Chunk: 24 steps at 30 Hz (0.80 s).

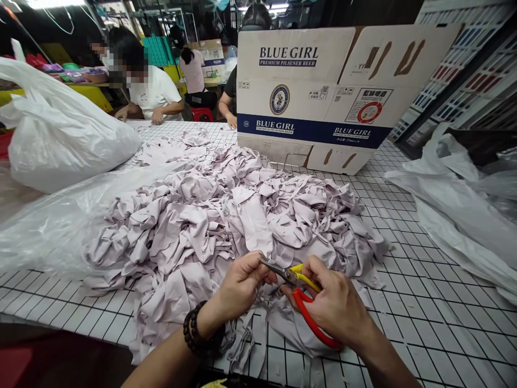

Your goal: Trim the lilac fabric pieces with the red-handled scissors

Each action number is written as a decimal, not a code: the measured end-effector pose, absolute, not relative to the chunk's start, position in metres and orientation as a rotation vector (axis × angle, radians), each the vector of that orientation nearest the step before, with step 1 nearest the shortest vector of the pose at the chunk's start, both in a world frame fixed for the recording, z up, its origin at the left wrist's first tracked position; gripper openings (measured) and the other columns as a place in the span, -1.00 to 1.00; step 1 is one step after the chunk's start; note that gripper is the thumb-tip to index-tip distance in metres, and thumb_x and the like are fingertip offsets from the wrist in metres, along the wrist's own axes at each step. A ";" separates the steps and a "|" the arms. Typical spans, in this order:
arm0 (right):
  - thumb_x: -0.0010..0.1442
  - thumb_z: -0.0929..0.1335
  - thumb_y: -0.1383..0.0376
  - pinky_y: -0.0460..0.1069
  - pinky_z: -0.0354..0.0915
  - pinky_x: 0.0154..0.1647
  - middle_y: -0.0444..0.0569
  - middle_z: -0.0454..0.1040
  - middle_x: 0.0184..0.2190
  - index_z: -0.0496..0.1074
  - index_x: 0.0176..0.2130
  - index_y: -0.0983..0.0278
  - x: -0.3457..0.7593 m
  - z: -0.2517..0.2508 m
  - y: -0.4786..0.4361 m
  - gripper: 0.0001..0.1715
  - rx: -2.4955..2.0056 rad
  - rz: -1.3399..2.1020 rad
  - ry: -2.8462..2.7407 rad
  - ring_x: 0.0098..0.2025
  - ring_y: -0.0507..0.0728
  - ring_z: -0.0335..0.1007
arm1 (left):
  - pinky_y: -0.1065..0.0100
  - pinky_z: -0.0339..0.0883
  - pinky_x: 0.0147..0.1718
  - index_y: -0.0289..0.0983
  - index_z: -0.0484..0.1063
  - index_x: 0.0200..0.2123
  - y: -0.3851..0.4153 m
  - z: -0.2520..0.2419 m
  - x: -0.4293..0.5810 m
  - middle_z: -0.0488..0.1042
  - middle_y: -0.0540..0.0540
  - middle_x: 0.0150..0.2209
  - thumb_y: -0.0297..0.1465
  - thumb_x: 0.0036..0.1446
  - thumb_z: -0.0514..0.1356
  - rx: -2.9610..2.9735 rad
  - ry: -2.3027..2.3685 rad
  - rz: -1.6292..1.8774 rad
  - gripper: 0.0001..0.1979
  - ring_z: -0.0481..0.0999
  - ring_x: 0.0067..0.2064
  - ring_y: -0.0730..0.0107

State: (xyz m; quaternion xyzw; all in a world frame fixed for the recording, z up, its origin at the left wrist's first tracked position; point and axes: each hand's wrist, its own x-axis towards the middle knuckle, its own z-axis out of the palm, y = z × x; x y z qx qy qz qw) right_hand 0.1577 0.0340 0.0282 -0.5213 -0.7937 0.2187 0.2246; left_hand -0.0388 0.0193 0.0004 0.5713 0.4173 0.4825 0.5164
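Note:
My right hand (333, 302) grips a pair of scissors (309, 318) with one red and one yellow handle. The metal blades point left and reach the fingertips of my left hand (244, 283). Those fingers are pinched on the edge of a pale pinkish-grey fabric piece (252, 223), right at the blade tips. Around and beyond both hands lies a large heap of the same crumpled fabric (194, 231). Narrow fabric strips (242, 342) hang below my left wrist, which wears dark beads.
A large cardboard box panel (299, 102) stands behind the heap. White plastic bags lie left (68, 129) and right (464, 199) on the grid-patterned table (407, 323). Across the table sits a person in a white shirt (151, 94); another person's arm (228, 105) shows beside the box.

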 end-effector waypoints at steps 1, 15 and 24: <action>0.00 0.44 0.06 -0.09 0.05 -0.61 -0.30 0.11 -0.64 0.02 -0.47 0.14 0.159 0.027 0.035 -0.49 -1.439 0.634 -2.167 -0.65 -0.01 0.06 | 0.44 0.20 -0.37 -0.32 0.44 -0.48 0.019 0.001 -0.039 0.36 -0.04 -0.46 -0.25 0.31 0.06 1.372 1.004 1.155 -0.63 0.32 -0.41 0.48; -0.10 0.51 0.00 -0.10 0.19 -0.64 -0.23 0.27 -0.64 0.28 -0.49 0.24 0.123 0.006 0.057 -0.53 -1.179 1.793 -1.032 -0.64 -0.03 0.17 | 0.30 0.35 -0.06 -0.30 0.50 -0.37 0.006 0.005 -0.024 0.49 -0.21 -0.15 -0.32 0.33 0.03 1.785 0.992 1.017 -0.68 0.48 -0.10 0.30; -0.19 0.57 0.13 -0.12 0.16 -0.59 -0.32 0.27 -0.60 0.16 -0.38 0.18 0.137 -0.004 0.067 -0.41 -1.240 1.440 -1.088 -0.61 -0.04 0.17 | 0.03 0.09 0.23 -0.40 0.33 0.11 0.114 0.029 -0.083 0.25 -0.38 0.22 -0.37 0.22 0.15 1.847 1.937 0.816 -0.59 0.20 0.27 0.01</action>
